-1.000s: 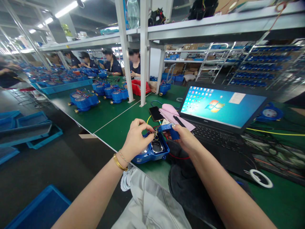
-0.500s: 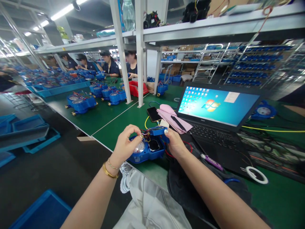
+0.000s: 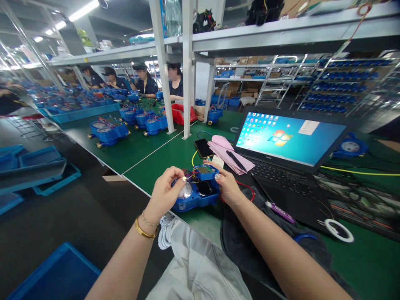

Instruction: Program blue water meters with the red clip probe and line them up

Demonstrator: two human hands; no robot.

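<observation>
A blue meter housing (image 3: 195, 201) lies at the front edge of the green table, with a round silver dial on its left and a dark open compartment on its right. My right hand (image 3: 227, 183) grips a blue cover with a small display (image 3: 205, 170), tilted above the compartment. Thin coloured wires (image 3: 189, 175) run between cover and housing. Over the dial, my left hand (image 3: 167, 189) pinches thumb and forefinger together at the wires; exactly what lies between the fingertips is too small to tell.
An open laptop (image 3: 281, 166) stands to the right, with a pink cloth (image 3: 229, 156), a phone (image 3: 203, 148) and a purple marker (image 3: 281, 212) near it. More blue meters (image 3: 109, 132) sit back left, beyond which people sit. White posts (image 3: 187, 71) rise behind.
The cover in my right hand has tipped so its display faces me more. My left hand stays pinched by the wires. The whole view has shifted slightly.
</observation>
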